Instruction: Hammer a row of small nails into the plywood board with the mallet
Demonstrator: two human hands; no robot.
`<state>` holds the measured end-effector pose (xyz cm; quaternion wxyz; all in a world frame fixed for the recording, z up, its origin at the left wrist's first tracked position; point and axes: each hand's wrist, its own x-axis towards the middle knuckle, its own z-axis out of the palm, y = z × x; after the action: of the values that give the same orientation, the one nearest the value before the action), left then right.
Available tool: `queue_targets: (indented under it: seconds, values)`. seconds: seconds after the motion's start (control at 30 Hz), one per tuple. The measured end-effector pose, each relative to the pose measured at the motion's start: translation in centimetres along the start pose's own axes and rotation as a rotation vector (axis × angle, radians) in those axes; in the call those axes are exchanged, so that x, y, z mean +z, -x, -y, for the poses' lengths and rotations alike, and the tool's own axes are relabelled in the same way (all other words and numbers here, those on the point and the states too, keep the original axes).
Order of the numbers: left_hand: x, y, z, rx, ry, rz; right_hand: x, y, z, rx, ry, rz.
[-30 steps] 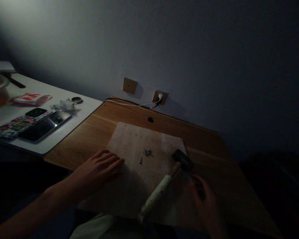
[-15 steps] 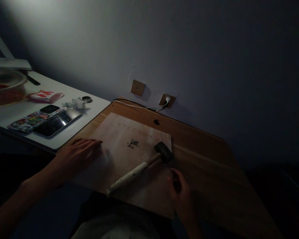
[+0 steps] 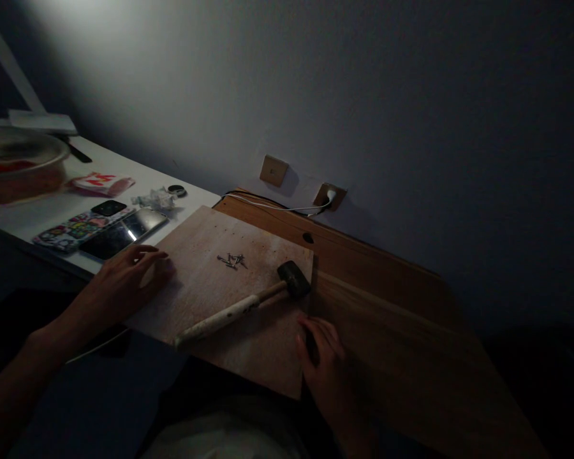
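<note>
A flat wooden board [image 3: 196, 287] lies on the brown table, with a row of small holes near its far edge. A rubber mallet [image 3: 294, 279] with a black head and a worn, white-coated handle rests diagonally across it. Behind the handle is a small heap of silver screws [image 3: 232, 260]. My left hand [image 3: 129, 274] is at the board's left edge, its fingers stretched out and holding nothing. At the right edge, by the mallet head, my right hand [image 3: 323, 350] touches the board with thumb and fingers apart.
On the white desk [image 3: 119, 162] at left are a smartphone [image 3: 124, 233], a patterned case [image 3: 79, 228], crumpled clear plastic [image 3: 157, 199], a red-and-white packet [image 3: 104, 183] and a large clear tub [image 3: 23, 175]. Cables [image 3: 268, 204] run to a wall socket [image 3: 330, 196].
The board has slid left across the table, carrying the mallet and screws; its far-left corner now reaches the white desk. Both hands have moved left with it. The view has shifted slightly.
</note>
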<state>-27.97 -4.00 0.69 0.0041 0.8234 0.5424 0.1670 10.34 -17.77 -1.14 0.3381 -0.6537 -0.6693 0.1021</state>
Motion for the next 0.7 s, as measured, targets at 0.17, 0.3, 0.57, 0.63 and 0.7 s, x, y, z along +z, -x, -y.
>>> queue_targets:
  seconds: [0.17,0.3,0.57,0.63,0.7]
  values:
    - [-0.3,0.4,-2.0,0.009,-0.085,-0.017,0.0,0.3,-1.4,-0.029,0.12,-0.043]
    - [0.3,0.9,-3.7,0.074,-0.074,-0.039,-1.6,0.7,-3.5,-0.001,0.218,-0.091]
    - [2.1,1.7,-9.4,0.383,0.043,-0.061,-7.1,3.6,-8.9,0.251,0.32,-0.239]
    - [2.3,1.9,-10.6,0.425,0.068,-0.035,-8.4,4.5,-10.0,0.318,0.334,-0.251]
    - [2.5,1.8,-11.4,0.476,0.083,-0.008,-9.5,5.3,-10.7,0.381,0.332,-0.245]
